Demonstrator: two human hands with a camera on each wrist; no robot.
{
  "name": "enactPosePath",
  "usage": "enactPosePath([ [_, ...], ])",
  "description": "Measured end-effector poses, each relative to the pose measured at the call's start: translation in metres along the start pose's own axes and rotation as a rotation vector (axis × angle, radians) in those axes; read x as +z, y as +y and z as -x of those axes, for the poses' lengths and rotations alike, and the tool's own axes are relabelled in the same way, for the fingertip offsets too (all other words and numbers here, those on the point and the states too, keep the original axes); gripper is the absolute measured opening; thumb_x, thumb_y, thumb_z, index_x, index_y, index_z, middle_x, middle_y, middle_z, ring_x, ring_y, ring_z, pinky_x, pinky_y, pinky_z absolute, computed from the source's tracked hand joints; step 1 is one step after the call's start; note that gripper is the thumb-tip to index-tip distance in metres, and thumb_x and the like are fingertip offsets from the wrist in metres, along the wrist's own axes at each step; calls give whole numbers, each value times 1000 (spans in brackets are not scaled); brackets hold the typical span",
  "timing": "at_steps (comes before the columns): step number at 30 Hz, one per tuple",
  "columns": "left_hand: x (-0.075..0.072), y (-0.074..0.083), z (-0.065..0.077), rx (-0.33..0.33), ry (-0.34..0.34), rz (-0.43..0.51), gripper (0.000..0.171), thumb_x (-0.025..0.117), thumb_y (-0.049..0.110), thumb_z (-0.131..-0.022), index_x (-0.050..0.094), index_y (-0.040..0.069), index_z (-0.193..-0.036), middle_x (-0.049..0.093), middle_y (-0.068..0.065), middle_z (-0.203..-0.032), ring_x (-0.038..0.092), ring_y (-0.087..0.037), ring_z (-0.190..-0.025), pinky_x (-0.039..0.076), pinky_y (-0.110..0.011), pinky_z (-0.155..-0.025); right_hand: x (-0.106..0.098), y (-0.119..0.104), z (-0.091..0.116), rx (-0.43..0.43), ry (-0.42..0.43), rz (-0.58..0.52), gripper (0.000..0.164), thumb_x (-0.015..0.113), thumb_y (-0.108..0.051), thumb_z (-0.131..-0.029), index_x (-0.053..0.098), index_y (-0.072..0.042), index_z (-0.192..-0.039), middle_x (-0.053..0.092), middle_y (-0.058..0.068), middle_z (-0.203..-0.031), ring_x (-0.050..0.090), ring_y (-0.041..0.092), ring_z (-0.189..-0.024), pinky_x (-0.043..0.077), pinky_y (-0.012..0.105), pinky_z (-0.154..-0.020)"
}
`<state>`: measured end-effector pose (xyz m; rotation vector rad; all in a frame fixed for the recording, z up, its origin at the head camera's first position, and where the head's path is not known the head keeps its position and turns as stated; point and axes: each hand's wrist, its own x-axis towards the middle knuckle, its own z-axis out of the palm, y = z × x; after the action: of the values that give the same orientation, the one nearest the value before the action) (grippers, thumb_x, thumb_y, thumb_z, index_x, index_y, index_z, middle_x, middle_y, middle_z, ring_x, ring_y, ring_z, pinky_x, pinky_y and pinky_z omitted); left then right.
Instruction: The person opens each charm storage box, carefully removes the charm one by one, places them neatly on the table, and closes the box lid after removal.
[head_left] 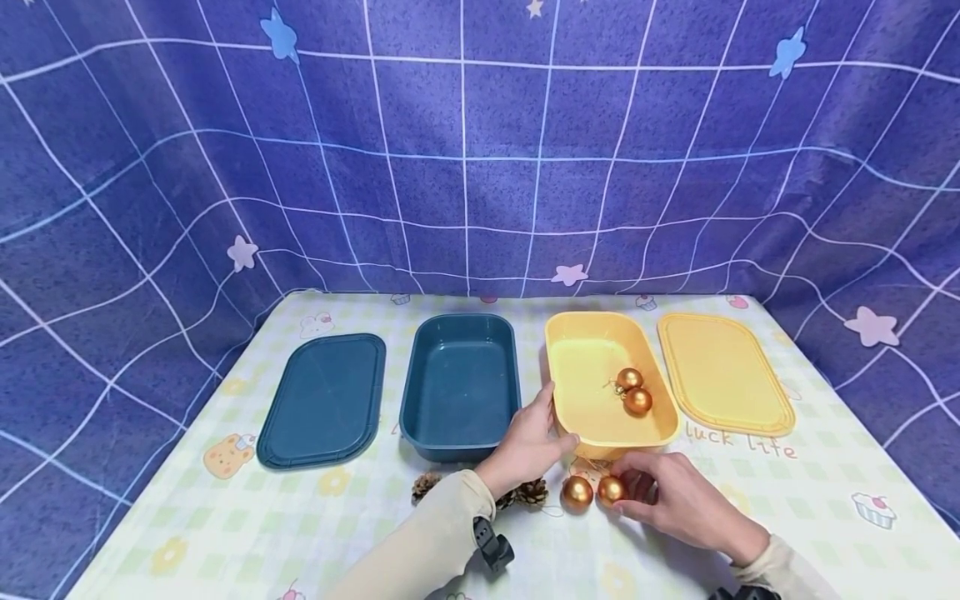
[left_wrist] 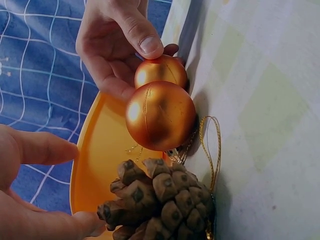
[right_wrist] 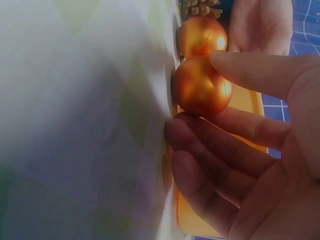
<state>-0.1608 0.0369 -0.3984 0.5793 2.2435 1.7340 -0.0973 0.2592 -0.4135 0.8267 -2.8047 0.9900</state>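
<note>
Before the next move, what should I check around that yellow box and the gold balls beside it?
1. Right hand on the ball: ok; its thumb and a finger pinch the right-hand ball.
2. That ball separate from its neighbor: cannot tell; they sit side by side, and contact is unclear.
3. Left hand at the yellow box: ok; its fingers are at the near left corner.
4. Box uncovered: ok; the yellow lid lies on the table to its right.
5. Room inside: ok; two gold balls lie toward the right, with bare floor beside them.
</note>
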Motion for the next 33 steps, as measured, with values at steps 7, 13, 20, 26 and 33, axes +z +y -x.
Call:
enactPosePath([
  [7,0,1,0,-6,-2,12,87,66,-6,-87,16,-2,-159,33,-25,-160,35,-35,-149,32,-42,-125,1,0,-1,4,-9,-9,24,83,-20,-81,70,-18,-101,65,-16,-79,55,-9,-66,51,16,-53],
  [13,2,-2,-1,8,8,-3,86,66,-6,-87,18,0,-159,35,-24,-160,36,-35,-149,33,-41,-124,2,0,-1,-3,-10,-16,24,83,-18,-81,70,-18,-100,64,-16,-78,55,-8,-65,52,17,-53],
  [20,3,-6,-5,16,10,-10,85,64,-7,-87,19,1,-159,35,-24,-160,36,-35,-149,34,-41,-124,1,0,-1,4,-15,-19,25,83,-18,-80,69,-17,-101,64,-15,-78,56,-8,-65,52,17,-53],
  [26,2,-5,-6,-2,7,-15,88,65,-6,-87,16,-1,-159,32,-24,-161,35,-35,-149,34,-40,-124,1,-1,-1,24,-27,-26,25,83,-18,-80,69,-18,-101,64,-15,-79,56,-8,-65,53,18,-54],
  [33,2,-3,-4,-8,-2,-7,88,65,-6,-88,14,-1,-160,30,-25,-161,34,-35,-150,32,-41,-124,-2,-2,-1,24,-43,-22,24,82,-18,-81,69,-18,-101,67,-13,-82,57,-8,-67,54,18,-55],
])
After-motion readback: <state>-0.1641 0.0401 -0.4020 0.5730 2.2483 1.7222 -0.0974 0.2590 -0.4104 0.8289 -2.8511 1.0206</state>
